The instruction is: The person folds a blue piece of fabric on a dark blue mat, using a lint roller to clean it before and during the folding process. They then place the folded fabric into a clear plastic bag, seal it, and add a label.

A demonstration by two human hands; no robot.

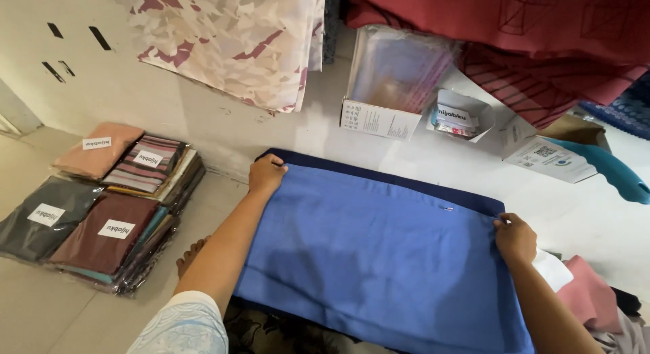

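Blue cloth (379,259) lies spread flat on the white tabletop (271,134), a darker navy layer (379,174) showing along its far edge and left side. Left hand (265,174) sits on the far left corner, fingers curled over the edge and closed on the fabric. Right hand (514,237) is at the far right corner, fingers pinched shut on the edge there.

Handling, by the look of it: thin woven fabric, light, soft, no stiffness; it drapes off the near edge of the tabletop. Likely to slide a little on the smooth surface and to wrinkle if pulled unevenly. Best held at corners or along a hem, both ends at once, kept taut.

Packages and labels:
- Left, on the floor (40,313): stack of folded cloths in clear bags (108,218), colours pink, striped, grey, maroon, each with a small white rectangular label on top.
- Far centre: open white carton (379,117) holding clear plastic sleeves, printed panel on its front.
- Beside it: small open white box (460,114) with blue lettering.
- Far right: flat white package (548,158) bearing a square code mark, a teal cloth (609,171) just beside it.
- Above: patterned cream-and-maroon fabric (237,36) and dark red fabric (508,29) hang.
- Near right: pink and white folded pieces (582,286).
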